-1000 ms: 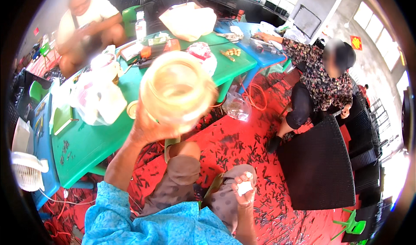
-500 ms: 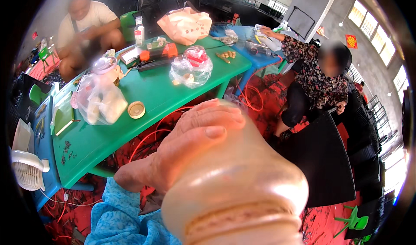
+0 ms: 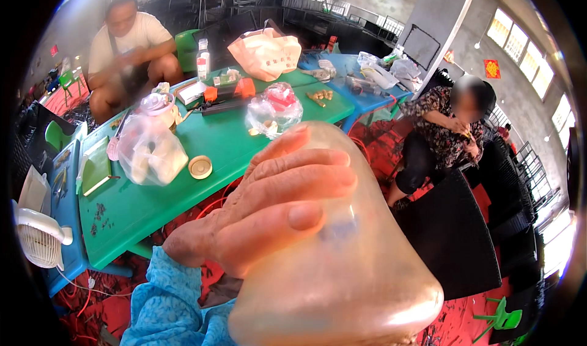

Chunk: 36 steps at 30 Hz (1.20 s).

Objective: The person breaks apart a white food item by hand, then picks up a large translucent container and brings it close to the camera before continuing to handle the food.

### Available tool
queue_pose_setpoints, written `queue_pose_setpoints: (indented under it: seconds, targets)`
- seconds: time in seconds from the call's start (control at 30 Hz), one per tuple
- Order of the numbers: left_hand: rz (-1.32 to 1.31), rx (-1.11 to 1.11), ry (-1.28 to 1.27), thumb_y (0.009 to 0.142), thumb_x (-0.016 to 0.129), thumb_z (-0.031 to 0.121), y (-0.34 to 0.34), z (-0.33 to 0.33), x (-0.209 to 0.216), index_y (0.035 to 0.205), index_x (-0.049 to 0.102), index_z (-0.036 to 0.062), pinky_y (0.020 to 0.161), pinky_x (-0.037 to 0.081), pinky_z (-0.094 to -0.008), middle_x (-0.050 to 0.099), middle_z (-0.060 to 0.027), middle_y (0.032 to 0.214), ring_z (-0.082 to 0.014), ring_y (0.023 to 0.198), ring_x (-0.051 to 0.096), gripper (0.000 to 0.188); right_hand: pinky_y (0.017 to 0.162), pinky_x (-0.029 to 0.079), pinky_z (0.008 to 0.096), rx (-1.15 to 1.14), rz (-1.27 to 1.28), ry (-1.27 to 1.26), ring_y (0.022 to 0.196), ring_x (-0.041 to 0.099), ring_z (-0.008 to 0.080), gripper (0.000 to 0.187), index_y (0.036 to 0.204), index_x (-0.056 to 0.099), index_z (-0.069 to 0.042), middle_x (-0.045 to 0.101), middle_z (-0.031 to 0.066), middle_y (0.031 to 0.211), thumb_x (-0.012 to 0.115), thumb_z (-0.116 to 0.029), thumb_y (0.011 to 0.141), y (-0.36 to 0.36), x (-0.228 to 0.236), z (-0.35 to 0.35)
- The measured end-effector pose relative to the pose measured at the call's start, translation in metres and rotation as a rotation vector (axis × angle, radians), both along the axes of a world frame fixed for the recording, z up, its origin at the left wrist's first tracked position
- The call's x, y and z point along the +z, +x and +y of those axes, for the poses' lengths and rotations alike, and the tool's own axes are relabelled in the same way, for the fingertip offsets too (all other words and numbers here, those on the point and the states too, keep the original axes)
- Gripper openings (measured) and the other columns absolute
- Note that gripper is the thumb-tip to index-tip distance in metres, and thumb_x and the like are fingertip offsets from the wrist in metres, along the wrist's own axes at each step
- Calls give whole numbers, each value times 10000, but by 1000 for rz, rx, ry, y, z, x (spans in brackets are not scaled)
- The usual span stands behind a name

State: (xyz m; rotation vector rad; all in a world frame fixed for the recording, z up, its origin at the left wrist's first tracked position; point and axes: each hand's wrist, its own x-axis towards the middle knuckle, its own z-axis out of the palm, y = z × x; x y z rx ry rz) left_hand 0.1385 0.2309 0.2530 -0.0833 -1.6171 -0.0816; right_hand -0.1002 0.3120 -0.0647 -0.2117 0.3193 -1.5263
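Observation:
My left hand (image 3: 263, 205) wraps round a large translucent, amber-tinted bottle (image 3: 342, 272) very close to the camera. Its fingers lie along the left side and top of the bottle, and the blue patterned sleeve (image 3: 165, 297) shows behind the wrist. The bottle tilts up, with its base end pointing away and its near end cut off by the lower edge. Past the hand, a round tan lid (image 3: 200, 167) lies on the green table (image 3: 147, 217). Nothing of my right hand shows.
Plastic bags (image 3: 153, 153), a paper bag (image 3: 266, 55), a power tool (image 3: 226, 95) and a green notebook (image 3: 98, 168) sit on the table. A white fan (image 3: 40, 236) stands left. One person (image 3: 131, 46) sits far left, another (image 3: 446, 119) at right beside a black panel (image 3: 458, 236).
The bottle has tipped, hiding its ridged near part, and my left hand's fingers have spread along it. The person at right has drawn a hand back from the blue table to their chest.

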Motion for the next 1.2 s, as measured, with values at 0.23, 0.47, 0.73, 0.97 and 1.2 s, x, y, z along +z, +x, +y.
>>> queue_pose_setpoints:
  seconds: [0.23, 0.47, 0.73, 0.97, 1.2]
  targets:
    - [84, 7, 22, 705, 644, 85, -1, 2, 8, 1135, 349, 111, 923, 318, -529, 515, -192, 1066, -339, 988, 530, 522, 639, 498, 385, -7, 10, -7, 837, 530, 231, 197, 1017, 505, -90, 542, 60, 910, 426, -221, 894, 1, 7, 0]
    - [378, 172, 139, 655, 667, 163, -47, 31, 42, 1151, 364, 148, 930, 340, -469, 517, -117, 980, -288, 957, 530, 581, 630, 493, 377, -3, 6, 8, 823, 529, 225, 188, 1000, 508, -90, 539, 57, 902, 433, -223, 891, 4, 9, 3]
    - [7, -11, 100, 700, 636, 150, 5, 20, 39, 1147, 371, 163, 946, 295, -498, 511, -142, 1052, -311, 999, 516, 520, 619, 488, 368, -8, 22, 51, 806, 529, 218, 179, 981, 512, -91, 535, 53, 894, 440, -226, 888, 5, 10, -1]
    - [-118, -85, 177, 740, 610, 139, 14, 20, 38, 1143, 377, 175, 960, 256, -524, 505, -163, 1116, -331, 1037, 505, 467, 616, 488, 362, -4, 15, -13, 802, 529, 211, 172, 975, 512, -90, 538, 48, 867, 452, -224, 884, 1, 18, 0]
    - [-261, -115, 245, 757, 600, 136, 28, 29, 48, 1125, 387, 187, 965, 235, -541, 516, -169, 1137, -340, 1058, 499, 428, 623, 490, 361, 8, 14, -40, 816, 519, 209, 165, 982, 508, -88, 526, 51, 881, 468, -209, 876, 1, 21, 0]
